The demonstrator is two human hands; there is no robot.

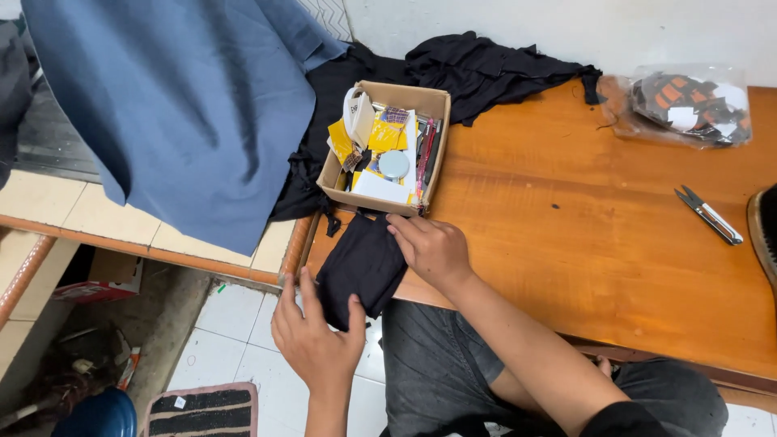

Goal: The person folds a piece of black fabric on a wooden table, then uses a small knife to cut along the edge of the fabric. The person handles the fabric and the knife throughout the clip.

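Holding our folded black cloth [361, 267] slanted, long axis running table edge to cardboard box [387, 146]; left hand [314, 336] pinching its lower corner, right hand [431, 251] pressed flat on top.

my left hand [314, 338]: low, fingers spread, thumb up, pinching | my right hand [431, 249]: palm down, fingers flat, pressing | right forearm: slants back toward my lap

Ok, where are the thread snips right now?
In the head view, the snips lie on the wooden table near its right edge, below the clear plastic bag.
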